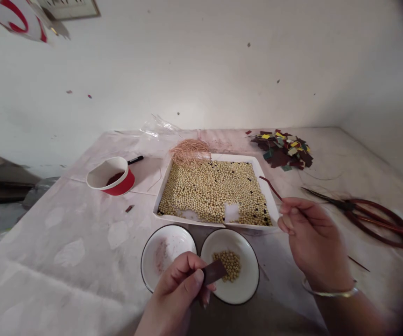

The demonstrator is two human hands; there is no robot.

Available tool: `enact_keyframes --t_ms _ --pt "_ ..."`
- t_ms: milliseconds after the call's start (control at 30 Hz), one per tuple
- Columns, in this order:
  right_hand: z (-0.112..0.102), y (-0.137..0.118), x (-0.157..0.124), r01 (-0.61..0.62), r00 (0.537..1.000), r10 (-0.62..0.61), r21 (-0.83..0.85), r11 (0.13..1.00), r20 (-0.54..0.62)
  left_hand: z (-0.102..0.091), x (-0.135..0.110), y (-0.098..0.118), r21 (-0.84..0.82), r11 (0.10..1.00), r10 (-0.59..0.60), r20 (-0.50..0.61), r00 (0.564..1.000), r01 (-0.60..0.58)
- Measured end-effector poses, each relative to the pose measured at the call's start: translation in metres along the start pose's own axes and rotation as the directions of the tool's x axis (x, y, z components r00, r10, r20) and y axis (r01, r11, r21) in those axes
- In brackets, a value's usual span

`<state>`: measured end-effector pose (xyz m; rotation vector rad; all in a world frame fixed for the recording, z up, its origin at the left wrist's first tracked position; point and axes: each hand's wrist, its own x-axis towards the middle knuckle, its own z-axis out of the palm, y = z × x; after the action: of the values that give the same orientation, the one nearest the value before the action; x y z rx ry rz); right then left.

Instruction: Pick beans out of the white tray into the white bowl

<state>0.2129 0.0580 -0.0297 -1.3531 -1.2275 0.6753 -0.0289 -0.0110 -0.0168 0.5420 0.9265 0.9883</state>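
Between thumb and fingers, my left hand (182,289) pinches a small dark brown rectangular piece (215,271), held above two white bowls. Under that piece, the right bowl (250,280) contains a small heap of round tan beads (232,266). The left bowl (150,263) has reddish residue inside and is partly hidden by my fingers. My right hand (313,238), wearing a bracelet, pinches a thin dark red strip (270,186) whose tip points up and left. Beyond the bowls lies a white tray (262,182) spread with pale round beads (208,186) and a few dark ones.
Red-handled scissors (358,210) lie at the right, near a thin dark stick (358,263). A pile of dark and yellow scraps (285,149) sits behind. Pinkish threads (190,151) rest on the tray's back corner. A red-and-white paper cup (120,182) and black pen (135,160) are left.
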Motion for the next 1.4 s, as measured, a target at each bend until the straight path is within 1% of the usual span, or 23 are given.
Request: enact_keyframes --t_ms 33,67,100,133,167,200,233,300,333,400,433,500,600,667,733,833,967,1033,1167,1233,1300,1400 --pt "-0.001 -0.007 -0.001 -0.06 0.998 0.059 0.1 0.993 0.012 0.0 0.0 0.0 -0.003 1.0 -0.005 -0.004 1.0 0.005" --pt "-0.003 -0.014 -0.002 -0.154 0.988 0.147 0.233 0.96 0.046 0.0 0.0 0.0 -0.003 1.0 -0.008 -0.007 1.0 0.008" --pt "-0.004 -0.02 -0.003 -0.284 0.959 0.264 0.399 0.872 0.105 0.0 0.0 0.0 0.0 1.0 -0.008 -0.009 1.0 0.008" --pt "-0.006 -0.025 -0.004 -0.407 0.912 0.367 0.535 0.74 0.186 0.001 0.0 0.0 0.004 1.0 -0.006 -0.011 1.0 0.006" --pt "-0.007 -0.028 -0.005 -0.509 0.852 0.445 0.636 0.581 0.275 0.001 0.0 0.0 0.008 1.0 -0.003 -0.012 1.0 0.003" --pt "-0.008 -0.031 -0.006 -0.578 0.795 0.491 0.692 0.433 0.356 0.001 0.0 0.0 0.009 1.0 -0.002 -0.014 1.0 0.002" --pt "-0.009 -0.032 -0.008 -0.621 0.751 0.51 0.711 0.33 0.419 0.001 0.0 0.001 0.009 1.0 -0.004 -0.015 1.0 0.004" --pt "-0.009 -0.033 -0.011 -0.668 0.693 0.509 0.72 0.187 0.511 0.002 0.0 0.001 0.008 1.0 -0.011 -0.018 1.0 0.011" --pt "-0.009 -0.032 -0.012 -0.682 0.674 0.497 0.719 0.136 0.546 0.002 0.0 0.001 0.008 1.0 -0.013 -0.019 1.0 0.013" --pt "-0.008 -0.031 -0.013 -0.698 0.655 0.464 0.713 0.07 0.596 0.002 0.0 0.001 0.01 1.0 -0.015 -0.019 1.0 0.016" --pt "-0.007 -0.03 -0.014 -0.703 0.65 0.453 0.709 0.056 0.609 0.002 0.0 0.001 0.009 1.0 -0.016 -0.018 1.0 0.016" --pt "-0.005 -0.03 -0.014 -0.715 0.642 0.451 0.697 0.06 0.62 0.002 0.0 0.002 0.005 1.0 -0.024 -0.019 1.0 0.025" --pt "-0.002 -0.031 -0.014 -0.722 0.631 0.505 0.684 0.104 0.59 0.002 -0.001 0.004 0.005 0.999 -0.045 -0.033 0.998 0.045" --pt "-0.001 -0.032 -0.016 -0.717 0.631 0.546 0.684 0.136 0.552 0.003 -0.001 0.005 0.01 0.999 -0.052 -0.041 0.998 0.052" --pt "-0.001 -0.034 -0.017 -0.717 0.634 0.555 0.677 0.164 0.538 0.003 -0.001 0.005 0.011 0.999 -0.05 -0.041 0.998 0.05" --pt "-0.003 -0.037 -0.02 -0.74 0.637 0.517 0.641 0.204 0.571 0.003 -0.001 0.004 -0.006 0.998 -0.057 -0.038 0.998 0.056" --pt "-0.004 -0.041 -0.023 -0.764 0.634 0.439 0.604 0.228 0.636 0.003 -0.002 0.004 -0.002 0.998 -0.06 -0.041 0.997 0.06" --pt "-0.003 -0.042 -0.024 -0.779 0.62 0.431 0.583 0.233 0.656 0.004 -0.002 0.005 0.015 0.999 -0.047 -0.038 0.998 0.048" --pt "-0.002 -0.042 -0.024 -0.812 0.569 0.505 0.542 0.218 0.649 0.004 -0.002 0.005 0.042 0.998 -0.035 -0.031 0.999 0.036" --pt "-0.001 -0.04 -0.023 -0.795 0.58 0.531 0.572 0.203 0.617 0.003 -0.002 0.004 0.037 0.999 -0.035 -0.028 0.999 0.036" --pt "0.0 -0.04 -0.022 -0.758 0.611 0.549 0.621 0.199 0.571 0.003 -0.002 0.004 0.022 0.999 -0.037 -0.028 0.999 0.038" --pt "0.0 -0.041 -0.021 -0.712 0.65 0.579 0.661 0.237 0.492 0.003 -0.002 0.004 0.011 0.999 -0.039 -0.031 0.999 0.039"
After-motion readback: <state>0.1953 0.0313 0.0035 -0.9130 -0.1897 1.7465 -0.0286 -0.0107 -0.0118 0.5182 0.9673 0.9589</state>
